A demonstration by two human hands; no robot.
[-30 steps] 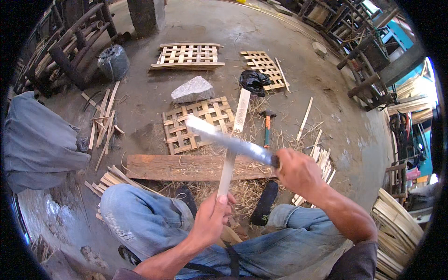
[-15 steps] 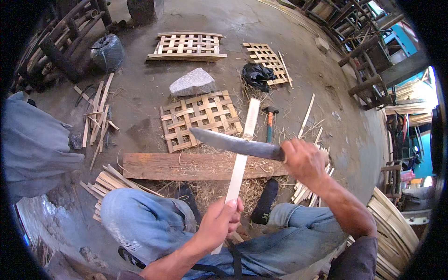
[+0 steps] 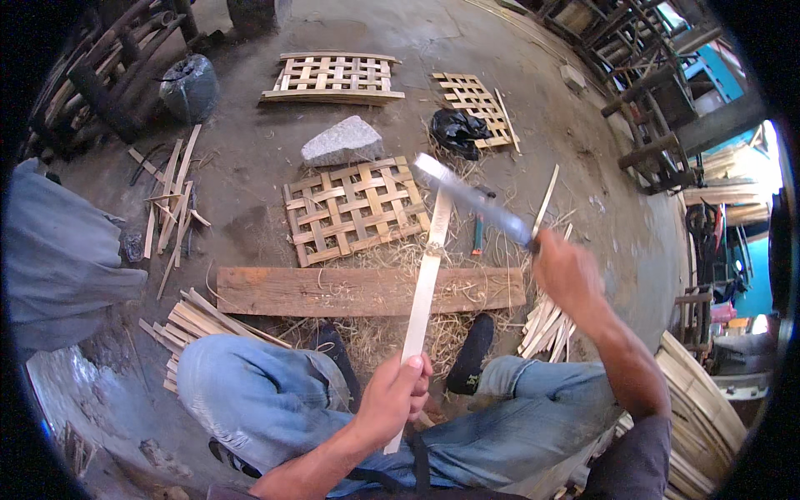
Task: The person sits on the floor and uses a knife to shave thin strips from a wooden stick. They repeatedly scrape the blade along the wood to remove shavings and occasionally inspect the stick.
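My left hand [image 3: 395, 395] is closed round the lower part of a pale bamboo strip [image 3: 423, 300], which points up and away from me over a wooden plank [image 3: 325, 292]. In my right hand [image 3: 567, 271] is the handle of a large knife [image 3: 479, 204], its blade blurred by motion. The blade slants up to the left, across or just above the strip's far end; whether they touch I cannot tell. Behind the blade, a hammer [image 3: 478, 235] with an orange and dark handle lies partly hidden on the floor. Curly shavings [image 3: 383, 337] are scattered around the plank.
Woven bamboo panels [image 3: 357, 208] lie beyond the plank, with more [image 3: 333, 77] farther back. A grey stone [image 3: 342, 142] and a black plastic bag [image 3: 458, 132] sit near them. Bundles of split strips [image 3: 546, 329] flank my legs. Grey cloth [image 3: 71, 258] hangs at the left.
My right hand has moved slightly down and right. The knife blade has swung farther away from me, from across the strip's middle to its far end. My left hand keeps its hold.
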